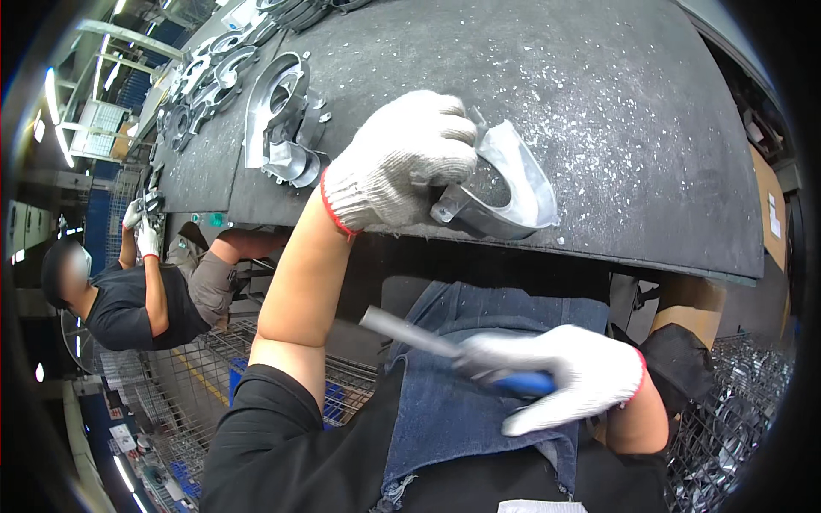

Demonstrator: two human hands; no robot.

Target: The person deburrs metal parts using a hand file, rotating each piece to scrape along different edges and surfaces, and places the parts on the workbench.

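Observation:
My left hand [406, 158], in a white knit glove with a red cuff, is closed on one side of a curved grey metal casting [532, 192]. The casting rests at the front edge of the dark worktable [633, 197], its curved wall toward me. In front of my denim apron, my right hand [573, 372], gloved the same way, grips a file [415, 333] by its blue handle. The file's grey blade points left, below the table edge and apart from the casting. Motion blurs the right fingers and the blade a little.
Left of my left hand lies another metal casting [278, 128], with several more castings [209, 77] heaped farther back. Pale metal chips dot the tabletop. A wire basket [727, 427] of metal pieces stands at lower right. At left, a seated person [141, 295] handles a part.

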